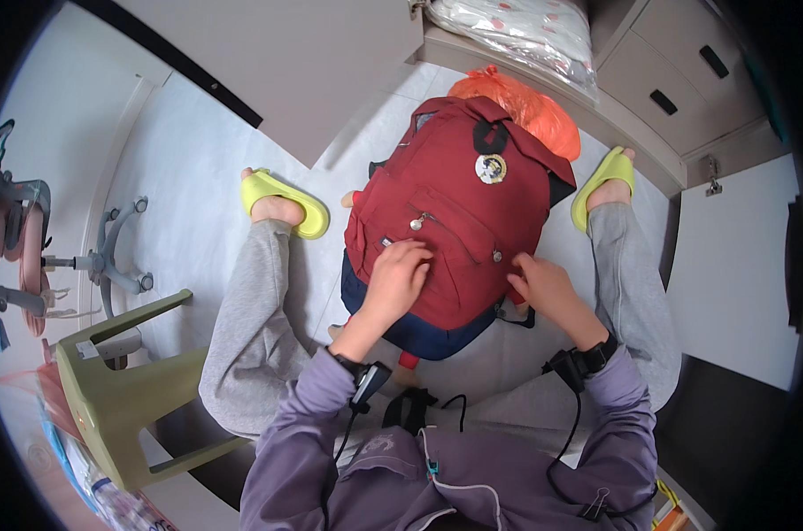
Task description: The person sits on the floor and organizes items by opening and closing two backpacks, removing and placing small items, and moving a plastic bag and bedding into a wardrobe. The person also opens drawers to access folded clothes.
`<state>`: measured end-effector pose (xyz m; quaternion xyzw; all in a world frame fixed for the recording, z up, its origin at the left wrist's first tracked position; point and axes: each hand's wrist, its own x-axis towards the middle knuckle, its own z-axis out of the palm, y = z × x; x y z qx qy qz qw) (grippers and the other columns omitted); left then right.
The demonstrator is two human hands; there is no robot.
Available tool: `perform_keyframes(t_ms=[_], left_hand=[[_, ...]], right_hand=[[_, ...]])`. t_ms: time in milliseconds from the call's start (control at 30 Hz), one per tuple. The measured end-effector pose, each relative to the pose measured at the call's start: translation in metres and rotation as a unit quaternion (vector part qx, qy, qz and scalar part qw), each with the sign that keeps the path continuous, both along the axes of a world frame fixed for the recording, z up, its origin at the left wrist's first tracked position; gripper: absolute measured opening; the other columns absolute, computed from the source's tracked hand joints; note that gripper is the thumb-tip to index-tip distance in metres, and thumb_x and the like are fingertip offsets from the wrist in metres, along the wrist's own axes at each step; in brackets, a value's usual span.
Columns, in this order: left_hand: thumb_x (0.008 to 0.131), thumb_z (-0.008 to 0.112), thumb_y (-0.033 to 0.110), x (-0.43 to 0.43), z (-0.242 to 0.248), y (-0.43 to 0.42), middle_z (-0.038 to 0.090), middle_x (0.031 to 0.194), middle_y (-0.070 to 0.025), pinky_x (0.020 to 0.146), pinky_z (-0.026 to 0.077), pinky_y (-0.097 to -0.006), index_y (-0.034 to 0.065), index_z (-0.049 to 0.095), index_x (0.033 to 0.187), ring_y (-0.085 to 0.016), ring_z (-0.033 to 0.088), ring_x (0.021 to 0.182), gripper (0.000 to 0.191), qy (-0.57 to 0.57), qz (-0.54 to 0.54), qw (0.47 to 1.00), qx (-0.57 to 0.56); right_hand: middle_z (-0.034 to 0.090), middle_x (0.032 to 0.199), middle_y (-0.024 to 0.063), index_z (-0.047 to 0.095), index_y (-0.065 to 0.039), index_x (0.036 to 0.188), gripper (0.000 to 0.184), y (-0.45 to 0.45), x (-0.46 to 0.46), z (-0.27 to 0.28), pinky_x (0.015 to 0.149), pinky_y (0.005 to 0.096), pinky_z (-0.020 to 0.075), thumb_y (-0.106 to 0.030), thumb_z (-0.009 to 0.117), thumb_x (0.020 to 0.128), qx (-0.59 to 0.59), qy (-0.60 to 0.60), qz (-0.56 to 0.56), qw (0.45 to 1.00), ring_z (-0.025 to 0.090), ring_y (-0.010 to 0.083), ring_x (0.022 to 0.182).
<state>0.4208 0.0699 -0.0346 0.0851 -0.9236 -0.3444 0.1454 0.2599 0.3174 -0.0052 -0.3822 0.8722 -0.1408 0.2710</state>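
Observation:
A dark red backpack (464, 212) with a navy lower part lies on the floor between my legs. Its front carries a round patch (490, 168), a black loop (490, 137) and a zipped pocket with round metal pulls (416, 224). My left hand (399, 273) is over the left part of the front pocket, fingers bent and thumb apart, with nothing visible in it. At the pocket's right side is my right hand (543, 287), its fingers curled and apart, also holding nothing visible. Whether either hand touches the fabric, I cannot tell.
Behind the backpack sits an orange plastic bag (547, 123), below a cabinet shelf with plastic-wrapped bedding (514, 33). Cabinet doors (269, 60) (733, 265) stand open on both sides. A green stool (109, 391) lies tipped at left, near a swivel chair base (112, 259). Beige-and-red pieces (407, 368) protrude beneath the backpack.

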Motion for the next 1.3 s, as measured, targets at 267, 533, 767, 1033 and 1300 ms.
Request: perform_keyframes(t_ms=[267, 533, 767, 1033, 1300], left_hand=[[0.078, 0.071, 0.014, -0.052, -0.040, -0.012, 0.057, 0.100, -0.0170, 0.083, 0.047, -0.0454, 0.0038, 0.056, 0.097, -0.037, 0.056, 0.096, 0.026, -0.127, 0.172, 0.975, -0.055], [0.082, 0.067, 0.011, -0.055, -0.047, -0.017, 0.059, 0.080, -0.0118, 0.070, 0.048, -0.0384, 0.0018, 0.060, 0.084, -0.028, 0.058, 0.078, 0.011, -0.087, 0.102, 0.987, 0.086], [0.079, 0.069, 0.006, -0.042, -0.034, -0.024, 0.061, 0.090, -0.0111, 0.081, 0.047, -0.0360, 0.0009, 0.062, 0.091, -0.027, 0.060, 0.088, 0.015, -0.055, 0.016, 0.991, 0.120], [0.070, 0.074, 0.009, -0.057, -0.027, -0.037, 0.054, 0.109, -0.0095, 0.082, 0.042, -0.0391, 0.0098, 0.060, 0.110, -0.028, 0.053, 0.099, 0.042, -0.010, -0.037, 0.988, -0.147], [0.074, 0.071, 0.007, -0.066, -0.030, -0.048, 0.057, 0.097, -0.0092, 0.077, 0.045, -0.0402, 0.0076, 0.061, 0.094, -0.030, 0.056, 0.091, 0.022, 0.009, -0.071, 0.983, -0.168]], right_hand=[[0.063, 0.106, 0.0179, 0.059, -0.004, 0.109, 0.028, -0.102, 0.028, -0.047, 0.081, 0.0456, 0.0505, -0.025, 0.059, 0.091, -0.237, -0.059, -0.037, 0.969, 0.062, 0.0359, 0.098], [0.069, 0.087, 0.0194, 0.064, 0.001, 0.098, 0.029, -0.157, 0.023, -0.102, 0.075, 0.0421, 0.0523, -0.027, 0.059, 0.092, -0.234, -0.320, -0.304, 0.866, 0.067, 0.0330, 0.085], [0.063, 0.073, 0.0054, 0.060, 0.001, 0.099, 0.021, -0.151, 0.013, -0.090, 0.052, 0.0279, 0.0461, -0.017, 0.062, 0.090, -0.221, -0.280, -0.221, 0.908, 0.056, 0.0104, 0.059], [0.068, 0.078, 0.0226, 0.056, 0.002, 0.097, 0.025, -0.152, 0.022, -0.061, 0.066, 0.0440, 0.0554, -0.022, 0.054, 0.090, -0.117, 0.010, -0.102, 0.988, 0.069, 0.0334, 0.071], [0.066, 0.068, 0.0179, 0.058, -0.004, 0.086, 0.030, -0.125, 0.009, -0.058, 0.058, 0.0463, 0.0542, -0.027, 0.045, 0.099, -0.072, 0.110, -0.025, 0.991, 0.068, 0.0346, 0.066]])
